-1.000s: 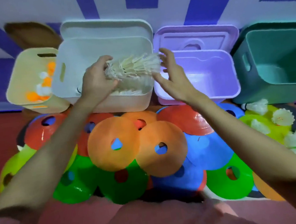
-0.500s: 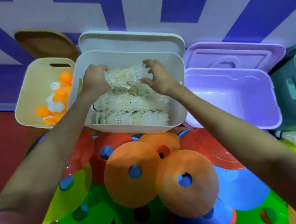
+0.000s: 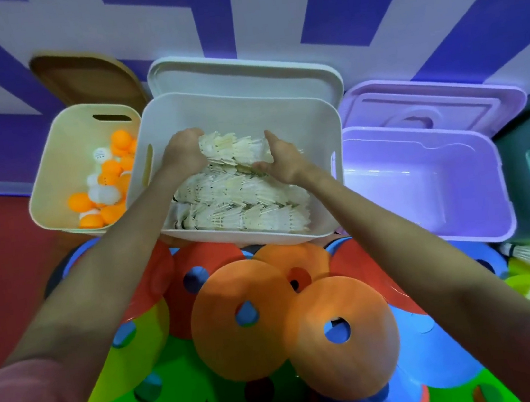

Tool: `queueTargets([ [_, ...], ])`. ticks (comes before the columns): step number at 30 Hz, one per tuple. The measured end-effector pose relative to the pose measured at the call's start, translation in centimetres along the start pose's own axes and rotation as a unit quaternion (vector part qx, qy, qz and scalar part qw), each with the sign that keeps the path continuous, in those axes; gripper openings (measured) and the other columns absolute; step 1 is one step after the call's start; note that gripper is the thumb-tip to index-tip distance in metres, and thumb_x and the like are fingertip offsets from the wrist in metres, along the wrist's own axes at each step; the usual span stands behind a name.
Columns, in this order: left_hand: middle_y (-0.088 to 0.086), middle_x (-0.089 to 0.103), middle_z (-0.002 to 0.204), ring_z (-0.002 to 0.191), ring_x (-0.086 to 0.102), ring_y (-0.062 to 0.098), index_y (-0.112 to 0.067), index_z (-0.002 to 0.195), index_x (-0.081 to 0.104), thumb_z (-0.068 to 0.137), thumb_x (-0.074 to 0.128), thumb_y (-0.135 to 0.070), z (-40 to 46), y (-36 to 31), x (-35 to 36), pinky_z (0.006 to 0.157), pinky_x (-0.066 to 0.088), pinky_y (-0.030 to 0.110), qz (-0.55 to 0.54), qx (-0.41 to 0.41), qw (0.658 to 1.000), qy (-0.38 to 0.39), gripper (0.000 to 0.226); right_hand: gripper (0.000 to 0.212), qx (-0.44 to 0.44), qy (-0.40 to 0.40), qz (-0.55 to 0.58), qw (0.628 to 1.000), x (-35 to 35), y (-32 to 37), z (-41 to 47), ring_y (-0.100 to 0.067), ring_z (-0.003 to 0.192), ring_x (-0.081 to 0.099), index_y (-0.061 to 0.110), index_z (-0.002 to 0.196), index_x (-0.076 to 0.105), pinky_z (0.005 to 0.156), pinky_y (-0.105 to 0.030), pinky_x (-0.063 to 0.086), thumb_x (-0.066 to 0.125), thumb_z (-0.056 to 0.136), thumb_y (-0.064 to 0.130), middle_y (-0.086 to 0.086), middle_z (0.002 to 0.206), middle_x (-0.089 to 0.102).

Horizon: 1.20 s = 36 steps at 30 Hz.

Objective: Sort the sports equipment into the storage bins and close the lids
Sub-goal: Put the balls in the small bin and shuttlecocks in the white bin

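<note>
Your hands, left (image 3: 183,151) and right (image 3: 282,161), now press the shuttlecock row (image 3: 233,149) lower into the white bin (image 3: 313,120); fingertips hidden.

White bin (image 3: 320,119) smooth matt plastic; shuttlecocks (image 3: 240,204) feathery; cones (image 3: 245,318) matt plastic.
</note>
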<state>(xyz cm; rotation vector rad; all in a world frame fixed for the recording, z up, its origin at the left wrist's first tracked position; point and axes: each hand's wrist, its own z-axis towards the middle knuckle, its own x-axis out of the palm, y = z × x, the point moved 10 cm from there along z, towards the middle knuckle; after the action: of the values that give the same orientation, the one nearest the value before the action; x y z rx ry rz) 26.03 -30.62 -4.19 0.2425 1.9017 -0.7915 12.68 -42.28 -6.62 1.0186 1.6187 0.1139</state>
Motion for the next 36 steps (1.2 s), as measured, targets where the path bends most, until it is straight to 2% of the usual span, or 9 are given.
queueTargets([
  [3,0.017,0.046,0.137,0.126,0.043,0.034,-0.010,0.139,0.046,0.079,0.066,-0.001,-1.1,-0.5,-0.3,0.100,0.040,0.040,0.012,-0.008,1.000,0.006,0.064,0.081,-0.018,-0.005,-0.013,1.000,-0.9,0.5,-1.4,-0.035,0.132,0.036,0.001,0.149,0.010,0.105,-0.033,0.028,0.060,0.092,0.029,-0.024,0.144,0.035],
  [5,0.016,0.041,0.141,0.130,0.039,0.033,-0.012,0.142,0.042,0.080,0.067,-0.007,-2.1,-1.4,-0.7,0.104,0.037,0.040,0.006,0.001,1.000,-0.004,0.067,0.079,-0.045,-0.034,-0.018,0.998,-2.1,1.0,-3.1,-0.036,0.132,0.035,0.000,0.148,0.013,0.106,-0.032,0.026,0.061,0.091,0.027,-0.026,0.143,0.034],
  [10,0.012,0.047,0.136,0.128,0.042,0.027,-0.013,0.134,0.050,0.084,0.064,-0.015,-6.5,-6.0,-1.5,0.103,0.035,0.035,-0.033,0.085,0.994,-0.062,0.052,0.067,-0.131,-0.137,-0.038,0.981,-6.2,1.9,-10.4,-0.034,0.130,0.038,-0.001,0.146,0.024,0.107,-0.031,0.029,0.058,0.092,0.020,-0.022,0.142,0.035],
  [13,0.009,0.049,0.135,0.127,0.043,0.023,-0.013,0.132,0.052,0.084,0.063,-0.016,-9.4,-9.8,-0.9,0.103,0.034,0.031,-0.049,0.143,0.986,-0.070,0.049,0.064,-0.140,-0.180,-0.042,0.973,-8.3,0.2,-14.9,-0.036,0.130,0.038,-0.003,0.144,0.028,0.109,-0.034,0.029,0.058,0.091,0.019,-0.024,0.142,0.036],
  [16,0.010,0.052,0.132,0.125,0.046,0.023,-0.011,0.130,0.053,0.084,0.064,-0.016,-12.0,-13.6,0.4,0.102,0.035,0.030,-0.054,0.191,0.978,-0.068,0.048,0.063,-0.118,-0.203,-0.047,0.971,-9.5,-3.3,-18.9,-0.039,0.135,0.032,-0.003,0.144,0.030,0.113,-0.042,0.027,0.054,0.091,0.023,-0.026,0.145,0.033],
  [21,0.011,0.058,0.121,0.114,0.053,0.024,-0.007,0.124,0.057,0.081,0.064,-0.010,-17.2,-19.8,3.3,0.093,0.035,0.022,-0.084,0.272,0.956,-0.067,0.043,0.061,-0.052,-0.245,-0.029,0.968,-11.1,-10.9,-26.5,-0.036,0.136,0.031,0.000,0.144,0.030,0.112,-0.042,0.028,0.057,0.093,0.019,-0.024,0.145,0.032],
  [26,0.010,0.058,0.121,0.105,0.059,0.022,-0.007,0.122,0.057,0.083,0.061,-0.014,-22.5,-26.4,8.5,0.089,0.047,0.034,-0.107,0.348,0.931,-0.019,0.040,0.063,0.032,-0.255,-0.020,0.966,-11.4,-19.9,-33.5,-0.038,0.134,0.033,-0.003,0.141,0.035,0.113,-0.041,0.027,0.063,0.087,0.015,-0.025,0.143,0.036],
  [30,0.008,0.059,0.120,0.105,0.058,0.020,-0.007,0.121,0.058,0.083,0.062,-0.012,-26.2,-31.1,14.0,0.091,0.046,0.033,-0.099,0.364,0.926,0.035,0.039,0.058,0.066,-0.274,-0.003,0.959,-12.2,-25.6,-39.2,-0.037,0.127,0.041,-0.005,0.135,0.041,0.107,-0.032,0.029,0.065,0.085,0.010,-0.024,0.135,0.044],
  [36,0.015,0.062,0.113,0.104,0.060,0.028,-0.001,0.117,0.060,0.078,0.065,-0.009,-30.7,-36.4,23.3,0.091,0.043,0.031,-0.067,0.371,0.919,0.118,0.040,0.060,0.137,-0.264,-0.002,0.955,-11.5,-33.9,-46.0,-0.040,0.126,0.040,-0.005,0.136,0.040,0.106,-0.041,0.032,0.066,0.084,0.010,-0.025,0.134,0.044],
])
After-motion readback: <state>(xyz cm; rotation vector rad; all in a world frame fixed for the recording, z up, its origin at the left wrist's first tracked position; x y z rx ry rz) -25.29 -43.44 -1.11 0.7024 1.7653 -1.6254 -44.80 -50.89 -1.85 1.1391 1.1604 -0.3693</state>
